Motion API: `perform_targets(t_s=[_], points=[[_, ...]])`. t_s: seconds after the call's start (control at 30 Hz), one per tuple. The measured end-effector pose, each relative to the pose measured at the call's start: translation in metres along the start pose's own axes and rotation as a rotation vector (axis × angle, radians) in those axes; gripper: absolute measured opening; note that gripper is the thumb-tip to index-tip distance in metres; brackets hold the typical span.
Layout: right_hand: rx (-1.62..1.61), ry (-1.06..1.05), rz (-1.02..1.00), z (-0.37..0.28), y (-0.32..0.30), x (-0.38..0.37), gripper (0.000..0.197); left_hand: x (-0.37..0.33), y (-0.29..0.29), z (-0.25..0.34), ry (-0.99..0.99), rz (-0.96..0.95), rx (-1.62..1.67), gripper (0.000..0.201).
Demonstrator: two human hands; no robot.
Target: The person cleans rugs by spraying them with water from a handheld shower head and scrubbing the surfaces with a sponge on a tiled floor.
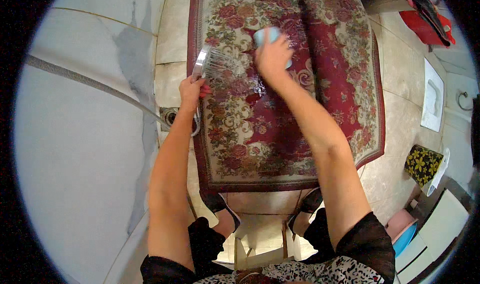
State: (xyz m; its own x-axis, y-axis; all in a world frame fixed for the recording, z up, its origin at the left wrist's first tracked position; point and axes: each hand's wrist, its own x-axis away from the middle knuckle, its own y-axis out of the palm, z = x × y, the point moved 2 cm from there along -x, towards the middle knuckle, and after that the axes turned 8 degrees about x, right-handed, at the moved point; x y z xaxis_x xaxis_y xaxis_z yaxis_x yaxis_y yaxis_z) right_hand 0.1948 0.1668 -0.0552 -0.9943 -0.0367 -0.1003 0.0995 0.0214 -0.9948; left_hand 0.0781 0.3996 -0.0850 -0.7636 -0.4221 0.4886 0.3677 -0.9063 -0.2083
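A wet red and cream floral rug (270, 134) is spread on the tiled floor in front of me. My left hand (190, 91) is closed around the handle of a chrome shower head (201, 61) at the rug's left side. Water sprays from it rightward onto the rug. Farther right, my right hand (274, 59) grips a light blue scrubbing brush (266, 35) against the rug; its underside is hidden and the hand is slightly blurred. Wet, shiny patches show around the brush. The rug's right part is folded or ridged.
A grey shower hose (100, 84) runs along the left wall to a floor drain (170, 116). On the right are a squat toilet (432, 96), a black bin with yellow flowers (422, 165), pink and blue basins (404, 234) and a red cloth (425, 29). A stool (262, 259) stands beneath me.
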Motion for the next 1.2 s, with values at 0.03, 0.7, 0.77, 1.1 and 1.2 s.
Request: perform_targets(t_s=[0.03,0.7,0.77,1.1,1.2], points=[[0.052,-0.188,0.054,-0.019,0.009,0.03,0.07,-0.007,0.003,-0.007,-0.075,-0.025,0.159,0.019],[-0.222,-0.406,0.096,-0.005,0.06,-0.168,0.047,-0.013,0.017,0.01,-0.276,0.066,0.168,0.016],[0.054,0.133,0.278,-0.044,0.041,-0.177,0.05,-0.012,0.009,0.004,-0.285,0.098,0.147,0.017],[-0.072,-0.439,0.283,-0.124,0.049,-0.21,0.042,-0.01,0.016,0.008,-0.219,0.171,0.176,0.015],[0.008,-0.298,0.194,-0.149,0.042,-0.198,0.036,-0.004,0.015,0.021,-0.243,0.167,0.182,0.015]])
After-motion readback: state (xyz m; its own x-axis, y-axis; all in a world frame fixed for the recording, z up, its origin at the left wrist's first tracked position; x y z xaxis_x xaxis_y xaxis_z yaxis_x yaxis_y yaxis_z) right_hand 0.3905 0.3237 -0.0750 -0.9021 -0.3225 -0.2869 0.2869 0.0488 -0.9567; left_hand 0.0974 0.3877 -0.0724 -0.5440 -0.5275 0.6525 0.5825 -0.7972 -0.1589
